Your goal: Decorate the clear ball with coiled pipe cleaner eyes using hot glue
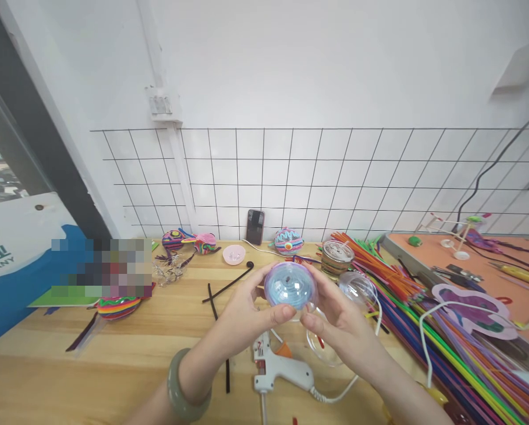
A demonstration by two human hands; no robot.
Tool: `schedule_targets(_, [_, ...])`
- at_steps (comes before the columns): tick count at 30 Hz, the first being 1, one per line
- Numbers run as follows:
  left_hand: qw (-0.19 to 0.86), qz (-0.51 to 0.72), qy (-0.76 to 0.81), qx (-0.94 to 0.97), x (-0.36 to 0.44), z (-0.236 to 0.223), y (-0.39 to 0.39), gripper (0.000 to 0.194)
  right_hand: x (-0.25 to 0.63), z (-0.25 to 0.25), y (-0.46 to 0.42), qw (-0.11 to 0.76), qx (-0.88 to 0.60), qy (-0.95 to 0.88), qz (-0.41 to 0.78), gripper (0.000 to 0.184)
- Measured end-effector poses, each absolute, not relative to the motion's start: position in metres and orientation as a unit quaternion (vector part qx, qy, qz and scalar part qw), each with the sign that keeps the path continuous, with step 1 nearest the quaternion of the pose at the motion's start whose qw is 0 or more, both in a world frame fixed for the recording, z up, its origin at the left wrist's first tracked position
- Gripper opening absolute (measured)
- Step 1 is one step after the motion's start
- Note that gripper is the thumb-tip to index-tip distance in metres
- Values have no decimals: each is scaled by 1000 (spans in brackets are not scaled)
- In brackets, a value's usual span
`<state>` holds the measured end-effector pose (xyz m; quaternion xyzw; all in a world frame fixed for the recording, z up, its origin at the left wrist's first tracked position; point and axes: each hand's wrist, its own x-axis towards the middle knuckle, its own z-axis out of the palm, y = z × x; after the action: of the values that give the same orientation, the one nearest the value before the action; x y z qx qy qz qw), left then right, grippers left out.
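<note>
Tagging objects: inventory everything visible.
plastic dome: 1, blue, centre
glue gun: 1, white, lower centre
clear shells: 2, transparent, right centre
pipe cleaners: many, multicoloured, mostly right
wrapped balls: several, multicoloured, back and left
dish: 1, pink, back
cup: 1, clear, back
phone: 1, black, back
board: 1, orange, right
flower cutout: 1, pink, right
grid: 1, black, back
table: 1, tan, foreground
bangle: 1, green, left wrist
left hand, right hand: 2, bare, around dome

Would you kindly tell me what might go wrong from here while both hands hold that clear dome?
The smooth-looking clear dome could slip, since the left hand and right hand grip it by its sides.
The glue gun lies close by; if hot, it might burn a lowered wrist.
Its white cord curves near the right forearm and could snag.
</note>
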<state>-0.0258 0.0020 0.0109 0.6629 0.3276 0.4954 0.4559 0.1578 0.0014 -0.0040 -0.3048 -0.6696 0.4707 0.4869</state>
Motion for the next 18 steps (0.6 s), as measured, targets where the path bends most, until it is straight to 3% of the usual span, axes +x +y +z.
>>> schedule_targets(6, [546,517,257,607,-22,7,3,64,154,-5,0,498,-305,-639,499,73])
schedule_targets(18, [546,539,247,593,-20,12,-1,61,159,-5,-1,461,-326,-690,454,73])
